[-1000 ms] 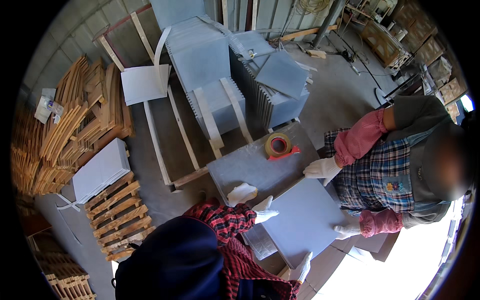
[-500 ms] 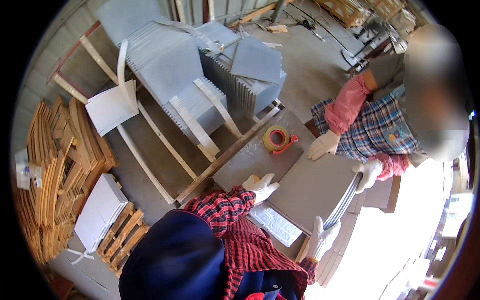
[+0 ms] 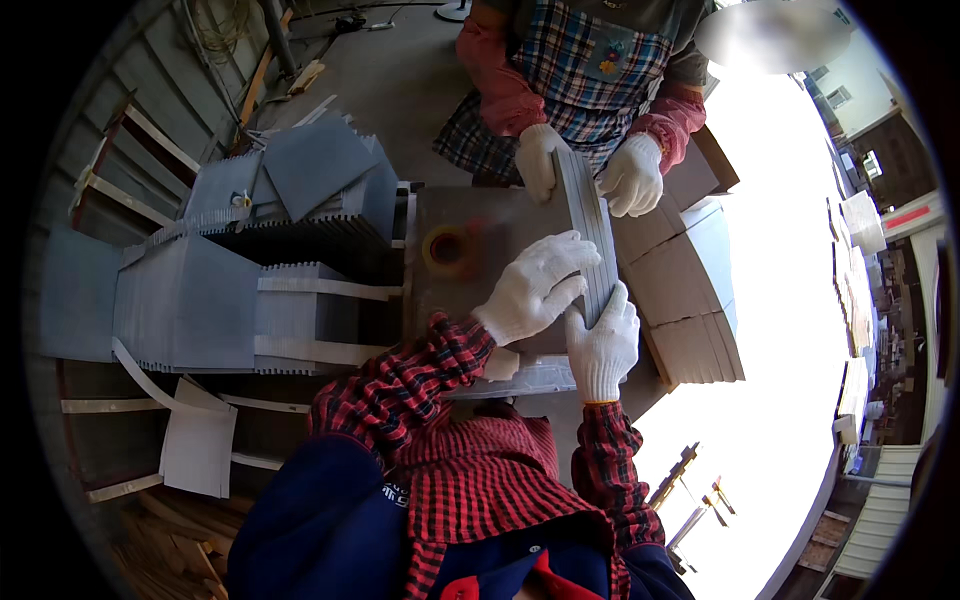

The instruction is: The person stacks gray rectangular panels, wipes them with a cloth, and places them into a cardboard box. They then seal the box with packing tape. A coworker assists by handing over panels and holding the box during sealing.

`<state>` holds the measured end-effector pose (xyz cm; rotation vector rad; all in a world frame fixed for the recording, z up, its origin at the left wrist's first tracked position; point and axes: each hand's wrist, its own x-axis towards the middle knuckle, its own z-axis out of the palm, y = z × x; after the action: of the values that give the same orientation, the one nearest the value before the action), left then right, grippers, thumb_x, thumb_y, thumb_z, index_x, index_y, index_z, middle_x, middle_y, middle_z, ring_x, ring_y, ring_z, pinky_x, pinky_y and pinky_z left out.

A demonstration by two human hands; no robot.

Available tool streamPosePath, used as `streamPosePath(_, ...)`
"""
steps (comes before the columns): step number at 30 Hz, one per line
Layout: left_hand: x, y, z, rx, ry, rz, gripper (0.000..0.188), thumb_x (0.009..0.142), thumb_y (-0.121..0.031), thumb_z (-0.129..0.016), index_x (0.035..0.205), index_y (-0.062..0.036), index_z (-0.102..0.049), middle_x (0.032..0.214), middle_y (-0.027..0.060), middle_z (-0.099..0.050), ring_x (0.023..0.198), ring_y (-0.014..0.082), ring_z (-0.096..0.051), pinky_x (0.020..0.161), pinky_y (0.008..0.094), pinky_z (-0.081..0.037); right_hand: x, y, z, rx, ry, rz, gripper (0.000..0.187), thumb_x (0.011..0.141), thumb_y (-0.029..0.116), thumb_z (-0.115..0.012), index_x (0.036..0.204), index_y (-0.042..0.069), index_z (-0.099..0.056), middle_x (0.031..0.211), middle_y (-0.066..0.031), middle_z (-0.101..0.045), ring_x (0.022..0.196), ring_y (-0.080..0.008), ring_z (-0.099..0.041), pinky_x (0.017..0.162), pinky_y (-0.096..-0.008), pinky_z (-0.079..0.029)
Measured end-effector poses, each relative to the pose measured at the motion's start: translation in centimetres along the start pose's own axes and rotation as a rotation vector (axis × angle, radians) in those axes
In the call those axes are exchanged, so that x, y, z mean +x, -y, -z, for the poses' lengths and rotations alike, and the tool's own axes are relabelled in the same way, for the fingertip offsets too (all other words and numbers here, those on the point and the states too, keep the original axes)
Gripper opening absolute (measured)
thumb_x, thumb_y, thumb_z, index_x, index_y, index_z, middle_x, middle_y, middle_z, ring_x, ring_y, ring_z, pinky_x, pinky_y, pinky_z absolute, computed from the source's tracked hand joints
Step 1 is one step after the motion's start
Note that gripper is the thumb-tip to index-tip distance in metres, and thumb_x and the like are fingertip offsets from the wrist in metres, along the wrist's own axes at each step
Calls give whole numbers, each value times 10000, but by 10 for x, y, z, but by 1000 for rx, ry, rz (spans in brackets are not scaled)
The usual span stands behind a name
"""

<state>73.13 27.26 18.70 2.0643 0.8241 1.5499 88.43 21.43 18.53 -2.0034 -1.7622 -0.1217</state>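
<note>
A stack of several thin grey tiles (image 3: 588,240) stands on its edge on the grey tabletop (image 3: 425,310). My left hand (image 3: 535,285), in a white glove, is at the stack's left face, with its fingertips on the tiles. My right hand (image 3: 603,348), gloved too, grips the near end, with thumb and fingers on either side of it. Across the table, a co-worker's gloved hand (image 3: 538,162) touches the far end, and their other hand (image 3: 632,175) is just right of the stack. A yellow tape roll in a red dispenser (image 3: 448,250) lies left of my left hand.
Grey tile stacks (image 3: 185,300) bound with pale strips stand in a wooden frame at the left. Cardboard-coloured cartons (image 3: 690,350) are to the right of the table. A clear plastic-wrapped pack (image 3: 530,376) lies at the near edge.
The tile stack has gone from lying flat to standing on edge. My left hand has moved onto its side, and my right hand onto its near end. The view has turned.
</note>
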Motion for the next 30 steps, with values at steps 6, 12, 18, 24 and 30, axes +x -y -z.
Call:
streamPosePath(6, 66, 37, -27, 298, 670, -305, 228, 971, -309, -566, 1014, -144, -718, 1037, -9, -705, 1115, 230, -577, 999, 436, -401, -1, -10, 23, 561, 125, -43, 676, 885, 408, -714, 1362, -40, -545, 1159, -220, -642, 1039, -345, -636, 892, -431, -505)
streamPosePath(12, 70, 25, -37, 319, 663, -355, 218, 936, -314, -576, 848, -179, -724, 923, -28, -686, 1070, 221, -574, 975, 387, -416, -51, -86, -55, 1621, -209, -1187, 807, 1022, 670, -362, 1442, -4, -501, 1359, -148, -599, 1209, -271, -583, 1032, -374, -429)
streamPosePath(18, 65, 29, -32, 364, 538, -351, 177, 890, -296, -625, 848, -181, -753, 958, -17, -702, 1119, 225, -577, 993, 384, -448, -25, -53, -145, 2087, -232, -1122, 818, 1039, 625, -349, 1558, -6, -315, 1510, -167, -469, 1342, -328, -492, 1144, -496, -374)
streamPosePath(24, 60, 27, -10, 433, 574, -289, 162, 834, -288, -650, 801, -187, -772, 918, -12, -702, 1055, 219, -583, 917, 381, -476, -22, -34, -133, 2041, -96, -1057, 686, 1059, 598, -296, 1413, 40, -479, 1354, -122, -572, 1207, -295, -567, 1051, -472, -452)
streamPosePath(30, 61, 22, -30, 755, 509, -310, 187, 810, -355, -641, 780, -233, -779, 828, -25, -703, 980, 235, -589, 884, 423, -444, -17, -23, -85, 1043, -255, -954, 700, 1056, 526, -326, 1536, 17, -359, 1536, -199, -441, 1366, -320, -484, 1163, -458, -355)
